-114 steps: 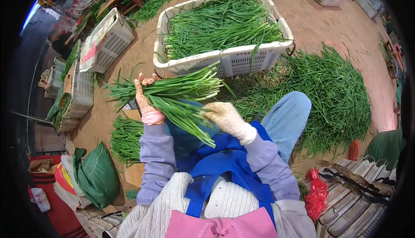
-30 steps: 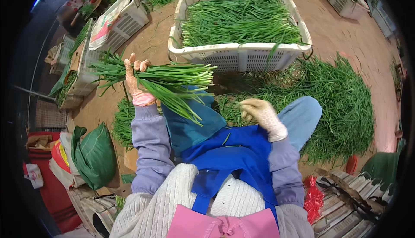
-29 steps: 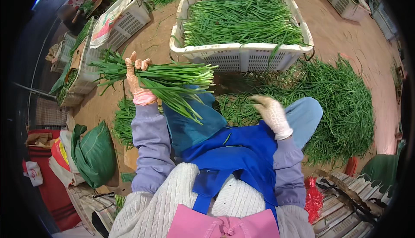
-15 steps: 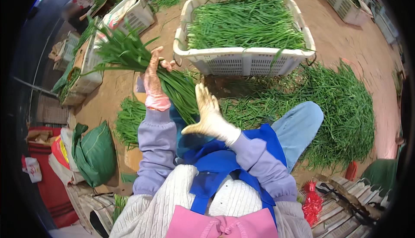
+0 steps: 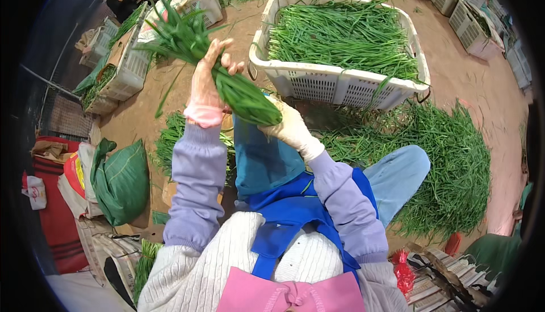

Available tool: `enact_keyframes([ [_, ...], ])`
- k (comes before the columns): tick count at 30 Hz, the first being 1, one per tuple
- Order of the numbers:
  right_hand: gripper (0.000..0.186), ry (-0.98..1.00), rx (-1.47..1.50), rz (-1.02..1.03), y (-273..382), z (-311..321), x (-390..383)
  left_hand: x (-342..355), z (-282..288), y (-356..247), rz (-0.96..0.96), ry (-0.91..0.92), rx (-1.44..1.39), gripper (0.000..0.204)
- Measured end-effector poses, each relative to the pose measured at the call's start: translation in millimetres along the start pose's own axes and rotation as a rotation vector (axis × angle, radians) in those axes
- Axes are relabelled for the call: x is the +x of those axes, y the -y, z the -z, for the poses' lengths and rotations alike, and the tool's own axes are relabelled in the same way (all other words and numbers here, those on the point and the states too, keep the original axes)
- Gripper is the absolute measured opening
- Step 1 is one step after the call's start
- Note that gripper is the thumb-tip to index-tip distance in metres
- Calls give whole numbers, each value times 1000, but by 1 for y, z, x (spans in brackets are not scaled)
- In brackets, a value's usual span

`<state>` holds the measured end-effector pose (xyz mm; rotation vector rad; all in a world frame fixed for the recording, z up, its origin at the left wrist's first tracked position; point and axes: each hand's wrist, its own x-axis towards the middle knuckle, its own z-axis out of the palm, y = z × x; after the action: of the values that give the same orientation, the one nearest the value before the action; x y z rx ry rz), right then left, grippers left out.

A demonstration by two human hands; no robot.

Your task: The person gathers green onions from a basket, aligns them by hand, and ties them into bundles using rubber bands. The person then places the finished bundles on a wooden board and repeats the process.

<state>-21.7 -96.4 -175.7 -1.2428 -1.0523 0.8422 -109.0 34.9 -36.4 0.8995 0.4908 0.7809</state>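
Both hands are closed on one bundle of green leaves (image 5: 227,79), which is held up over the knees and slanted from upper left to lower right. It is gripped around its middle by the left hand (image 5: 207,85), gloved in pale pink with a rolled pink cuff, the fingers being wrapped over the stalks while the loose leaf tips fan out above and to the left. The lower, thicker end of the bundle is cupped and pressed by the right hand (image 5: 286,127), gloved in white. Just beyond the hands a white plastic crate (image 5: 335,85) is seen, filled with more cut greens laid lengthwise. A wide heap of loose greens (image 5: 448,159) is spread on the dirt floor to the right of the knees, and a smaller pile (image 5: 170,142) is partly hidden behind the left forearm. At the left, further white crates (image 5: 128,68) with greens are lined up, and a green sack (image 5: 122,181) is set beside folded cloth nearer the body. A blue apron (image 5: 295,210) and blue trousers are worn, and most of the ground under the bundle is blocked from view by them. A red net bag (image 5: 403,269) is seen at the lower right.
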Motion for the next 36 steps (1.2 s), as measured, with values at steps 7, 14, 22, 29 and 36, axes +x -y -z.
enact_keyframes([
  [7,51,278,752,-196,33,7,-34,21,-30,14,63,125,-165,32],
  [14,64,342,924,-353,63,6,-76,12,-35,37,146,148,-168,35],
  [22,42,103,-303,-316,76,75,-86,-31,-4,28,174,132,89,33],
  [29,13,181,-1800,-613,35,170,-80,-124,85,42,483,521,662,45],
  [36,24,-47,-1289,-224,120,95,25,-207,179,29,72,-182,549,31],
])
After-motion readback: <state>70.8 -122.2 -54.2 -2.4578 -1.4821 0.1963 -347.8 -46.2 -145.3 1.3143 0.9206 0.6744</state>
